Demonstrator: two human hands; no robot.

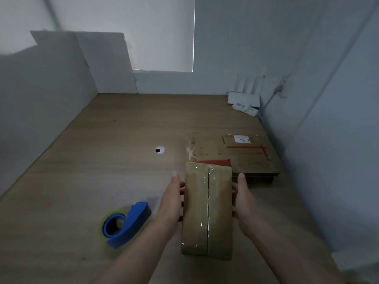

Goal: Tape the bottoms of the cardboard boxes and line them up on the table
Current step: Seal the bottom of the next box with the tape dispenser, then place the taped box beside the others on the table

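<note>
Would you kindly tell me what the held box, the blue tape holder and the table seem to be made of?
The box looks like matte brown cardboard, with glossy clear tape glinting along its seam. The tape holder seems smooth blue plastic. The table shows pale wood grain; solid or laminate, I cannot tell.

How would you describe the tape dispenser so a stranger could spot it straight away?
Start at the wooden table. Near its front, just left of the left hand holding the taped box, lies the tape dispenser. It is the only bright blue thing, carrying a clear tape roll; its neighbours are brown cardboard.
</note>
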